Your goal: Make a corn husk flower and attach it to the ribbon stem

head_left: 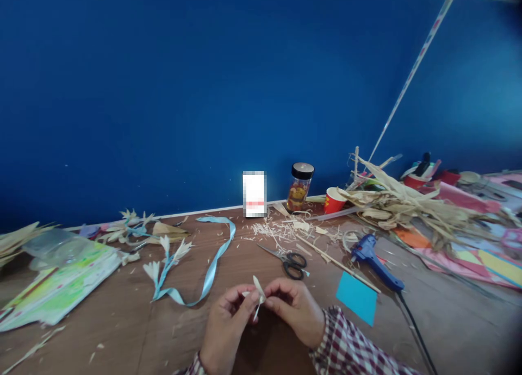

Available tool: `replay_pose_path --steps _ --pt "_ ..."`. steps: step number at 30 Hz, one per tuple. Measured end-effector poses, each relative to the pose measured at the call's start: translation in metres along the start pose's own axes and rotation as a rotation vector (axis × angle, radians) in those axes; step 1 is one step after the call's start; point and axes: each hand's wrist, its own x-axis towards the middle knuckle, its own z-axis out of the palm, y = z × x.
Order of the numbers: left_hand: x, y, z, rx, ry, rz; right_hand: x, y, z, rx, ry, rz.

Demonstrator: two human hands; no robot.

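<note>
My left hand pinches a small pale piece of corn husk between thumb and fingers, near the table's front edge. From the other side my right hand closes its thumb and index finger on the same piece. One end of the husk points up between the hands, and a thin part hangs below. Black-handled scissors lie just beyond the right hand. To the left is a husk flower with a stem wrapped in light blue ribbon, whose loose end curls across the wooden table.
A blue hot glue gun with a black cord and a blue paper square lie right. Behind are husk scraps, a lidded jar, a red cup and heaped dry husks. A painted sheet lies left.
</note>
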Motion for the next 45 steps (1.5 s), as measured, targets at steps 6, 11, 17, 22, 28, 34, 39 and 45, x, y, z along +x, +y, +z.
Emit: replay_pose_path --steps 6,11,17,22,28,34,39,45 --pt "0.001 -0.006 0.005 -0.221 0.049 -0.085 -0.001 -0.006 -0.002 -0.363 0.191 -0.290" --pt "-0.001 -0.005 0.012 -0.393 0.058 -0.178 -0.003 -0.009 -0.004 -0.558 0.141 -0.350" --pt "-0.001 -0.009 0.013 -0.316 0.089 -0.157 -0.004 -0.003 0.001 -0.543 0.128 -0.346" --pt "-0.002 -0.010 0.013 -0.253 0.092 -0.111 -0.004 0.000 0.002 -0.533 0.107 -0.361" --pt "-0.002 -0.009 0.016 -0.414 0.007 -0.161 -0.003 0.001 0.002 -0.494 0.115 -0.373" --pt "0.000 -0.013 0.018 -0.327 0.031 -0.090 -0.004 0.000 0.005 -0.464 0.111 -0.332" --pt "-0.001 -0.019 0.019 -0.426 0.015 -0.111 -0.004 0.000 0.006 -0.434 0.108 -0.312" --pt "0.000 -0.016 0.018 -0.457 0.030 -0.138 -0.003 -0.003 0.007 -0.386 0.095 -0.257"
